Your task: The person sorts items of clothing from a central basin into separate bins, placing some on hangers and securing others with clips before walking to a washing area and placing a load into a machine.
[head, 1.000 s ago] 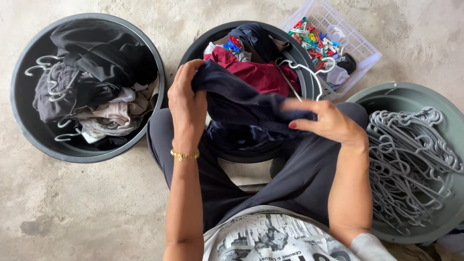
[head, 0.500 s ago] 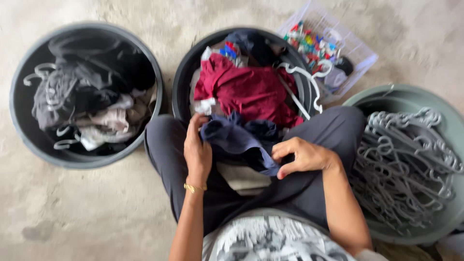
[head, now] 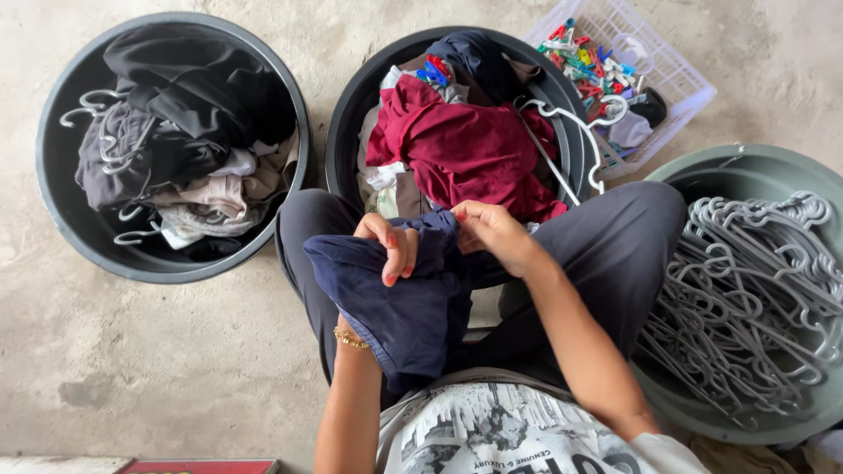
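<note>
At 9 o'clock a round black plastic tub [head: 61,233] is seen on the concrete floor [head: 176,351], filled with dark and pale clothes on white hangers [head: 176,149]. At centre a navy blue cloth garment [head: 395,303] is held over the lap, draped across the left forearm. The left hand [head: 386,250] is closed on its upper edge, fingers [head: 406,254] curled over the fabric; a gold bracelet [head: 349,338] is worn at the wrist. The right hand [head: 492,233] is pinched on the same edge, just beside the left. At 12 o'clock a second black round tub [head: 342,149] is placed, with a dark red garment [head: 465,149] on top. At 1 o'clock a white lattice plastic basket [head: 676,79] of coloured clothes pegs [head: 584,61] is seen. At 3 o'clock a grey-green round tub [head: 746,167] of grey plastic hangers [head: 755,298] is seen.
</note>
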